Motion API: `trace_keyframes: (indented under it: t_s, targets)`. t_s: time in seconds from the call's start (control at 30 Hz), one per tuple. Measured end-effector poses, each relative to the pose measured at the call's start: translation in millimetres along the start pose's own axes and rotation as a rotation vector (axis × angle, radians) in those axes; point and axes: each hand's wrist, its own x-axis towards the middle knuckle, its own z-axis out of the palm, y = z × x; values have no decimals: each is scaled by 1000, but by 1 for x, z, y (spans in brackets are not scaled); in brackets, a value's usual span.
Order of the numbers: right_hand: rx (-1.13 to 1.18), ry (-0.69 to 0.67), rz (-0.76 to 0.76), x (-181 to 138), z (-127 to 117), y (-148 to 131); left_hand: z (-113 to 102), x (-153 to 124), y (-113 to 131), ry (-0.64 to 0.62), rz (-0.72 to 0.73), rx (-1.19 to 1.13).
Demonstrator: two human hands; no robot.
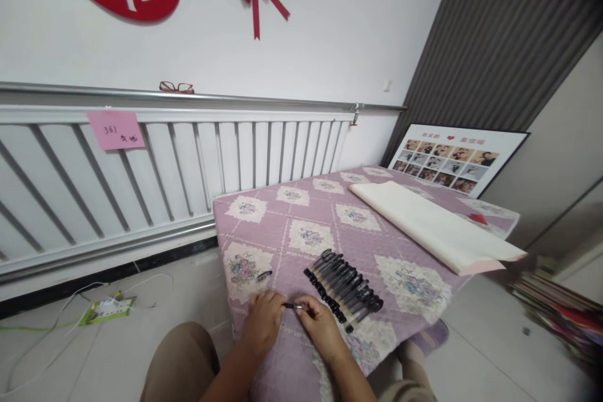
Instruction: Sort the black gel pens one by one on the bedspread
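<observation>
Low over the near edge of the cloth-covered table, my left hand and my right hand face each other. A dark pen spans the gap between them, its ends hidden in my closed fingers. Beyond my left hand, a loose black pen cap lies on the cloth. To the right of my right hand, several capped black gel pens lie side by side in a slanted row.
A purple flowered cloth covers the table. Folded cream paper lies to the right, with a photo board behind it. A white radiator runs along the wall. A power strip with cables sits on the floor at left.
</observation>
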Motion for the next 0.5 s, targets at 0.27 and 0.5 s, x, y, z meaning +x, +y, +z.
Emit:
trace_keyframes:
  t_s: [0.27,0.5]
  targets:
    - [-10,4,12,0,0,1,2,1,-2,5,-17,-33]
    - [-47,12,-12,-1,-1,-4,7,2,-6,-19,-46,-33]
